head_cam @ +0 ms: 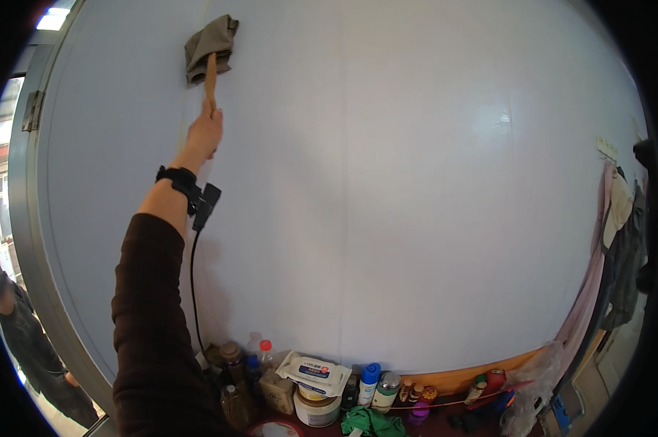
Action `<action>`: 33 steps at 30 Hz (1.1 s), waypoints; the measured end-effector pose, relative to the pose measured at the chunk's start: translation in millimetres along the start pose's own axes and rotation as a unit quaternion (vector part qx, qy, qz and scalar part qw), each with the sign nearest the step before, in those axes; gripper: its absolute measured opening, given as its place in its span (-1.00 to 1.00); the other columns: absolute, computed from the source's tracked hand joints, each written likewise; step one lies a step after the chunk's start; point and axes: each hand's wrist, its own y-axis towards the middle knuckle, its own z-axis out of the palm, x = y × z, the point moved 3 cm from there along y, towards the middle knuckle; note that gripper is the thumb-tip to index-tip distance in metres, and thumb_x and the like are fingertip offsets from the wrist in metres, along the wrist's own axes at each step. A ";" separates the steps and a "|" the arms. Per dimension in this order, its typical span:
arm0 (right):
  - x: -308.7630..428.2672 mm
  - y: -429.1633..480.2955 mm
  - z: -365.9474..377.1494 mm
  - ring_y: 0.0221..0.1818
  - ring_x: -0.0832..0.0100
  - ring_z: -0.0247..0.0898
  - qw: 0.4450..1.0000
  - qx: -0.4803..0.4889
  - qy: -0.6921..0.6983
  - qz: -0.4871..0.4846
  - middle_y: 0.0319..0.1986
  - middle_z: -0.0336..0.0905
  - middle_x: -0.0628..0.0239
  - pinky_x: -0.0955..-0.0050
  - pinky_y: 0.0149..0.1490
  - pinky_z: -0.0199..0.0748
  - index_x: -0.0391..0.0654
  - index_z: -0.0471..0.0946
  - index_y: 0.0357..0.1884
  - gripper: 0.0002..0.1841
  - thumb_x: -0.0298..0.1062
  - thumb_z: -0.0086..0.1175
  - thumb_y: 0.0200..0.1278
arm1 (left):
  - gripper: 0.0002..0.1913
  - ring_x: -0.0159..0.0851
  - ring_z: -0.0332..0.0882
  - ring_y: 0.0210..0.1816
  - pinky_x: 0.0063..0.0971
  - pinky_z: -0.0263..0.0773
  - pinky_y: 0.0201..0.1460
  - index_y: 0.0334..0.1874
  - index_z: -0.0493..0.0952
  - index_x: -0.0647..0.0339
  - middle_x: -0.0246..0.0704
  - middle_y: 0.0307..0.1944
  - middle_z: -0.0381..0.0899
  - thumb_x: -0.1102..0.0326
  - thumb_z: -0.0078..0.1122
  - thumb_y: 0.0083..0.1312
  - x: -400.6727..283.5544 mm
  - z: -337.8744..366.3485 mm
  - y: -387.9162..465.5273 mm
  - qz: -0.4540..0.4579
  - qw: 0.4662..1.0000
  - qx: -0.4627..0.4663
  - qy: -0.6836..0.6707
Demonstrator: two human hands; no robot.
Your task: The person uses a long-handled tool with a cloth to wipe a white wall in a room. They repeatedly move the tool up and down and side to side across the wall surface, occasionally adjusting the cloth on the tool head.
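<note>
My left hand (205, 130) is raised at the upper left of the view, closed around a wooden handle (211, 82). The handle's upper end meets a folded grey-brown cloth (211, 46), which lies against the pale wall panel (340, 191). A black strap (178, 180) circles the left wrist, with a black plug-like connector (206, 206) and cable beside it. The sleeve is dark brown. My right hand is out of view.
Below the wall stand bottles, a wipes packet (315, 374), a white tub (316, 411), a spray can (368, 382) and a green cloth (372, 421). Clothes (624, 251) hang at the right. A person (34, 349) is outside the door frame (31, 218) at the left.
</note>
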 end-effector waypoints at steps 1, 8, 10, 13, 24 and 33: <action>1.6 2.5 0.3 -0.27 0.18 0.54 1.000 0.001 0.009 -0.012 -0.33 0.61 0.18 0.26 -0.15 0.50 -0.06 0.57 -0.26 -0.80 -0.23 0.27 0.12 | -0.39 -0.17 0.48 -0.60 -0.30 0.43 -0.65 0.51 -0.16 -0.06 -0.13 -0.46 0.54 -0.02 -0.36 0.48 1.5 7.6 -10.5 0.002 1.000 0.009 0.009; 3.7 22.2 12.4 -0.32 0.24 0.52 0.998 0.021 0.016 -0.052 -0.35 0.60 0.19 0.30 -0.17 0.49 -0.07 0.56 -0.28 -0.82 -0.26 0.26 0.12 | -0.38 0.13 0.53 -0.47 -0.07 0.45 -0.33 0.52 -0.19 -0.03 0.05 -0.40 0.56 0.02 -0.31 0.49 3.3 48.6 -83.5 0.179 0.975 0.041 0.127; 5.7 27.6 16.2 -0.34 0.29 0.50 0.997 0.042 0.014 -0.059 -0.38 0.59 0.19 0.32 -0.18 0.48 -0.08 0.56 -0.29 -0.84 -0.29 0.25 0.13 | -0.39 0.21 0.51 -0.43 -0.04 0.44 -0.24 0.51 -0.17 -0.03 0.08 -0.41 0.56 0.04 -0.29 0.48 -1.4 62.2 -100.9 0.194 0.972 0.078 0.105; 12.5 25.1 17.4 -0.36 0.34 0.47 0.997 0.051 0.038 -0.048 -0.41 0.56 0.17 0.36 -0.20 0.47 -0.11 0.55 -0.30 -0.87 -0.33 0.21 0.15 | -0.41 0.22 0.52 -0.39 -0.02 0.43 -0.22 0.51 -0.13 -0.07 0.10 -0.42 0.56 0.05 -0.29 0.48 -0.4 68.4 -110.6 0.174 0.978 0.081 0.084; 31.0 -17.4 3.4 -0.33 0.16 0.53 0.999 0.032 -0.010 -0.034 -0.40 0.58 0.13 0.23 -0.20 0.48 -0.13 0.56 -0.28 -0.84 -0.28 0.19 0.20 | -0.39 0.11 0.54 -0.41 -0.07 0.46 -0.29 0.50 -0.08 -0.06 0.01 -0.42 0.56 -0.02 -0.29 0.46 27.1 11.0 -13.5 0.043 0.997 0.006 0.067; 49.0 -6.2 2.7 -0.31 0.14 0.53 0.997 0.058 -0.005 -0.053 -0.38 0.58 0.11 0.24 -0.19 0.49 -0.16 0.56 -0.27 -0.84 -0.31 0.17 0.19 | -0.39 0.05 0.50 -0.51 -0.14 0.42 -0.40 0.50 -0.10 0.03 -0.05 -0.55 0.50 0.13 -0.19 0.47 89.3 11.6 -153.2 0.103 0.982 0.075 0.140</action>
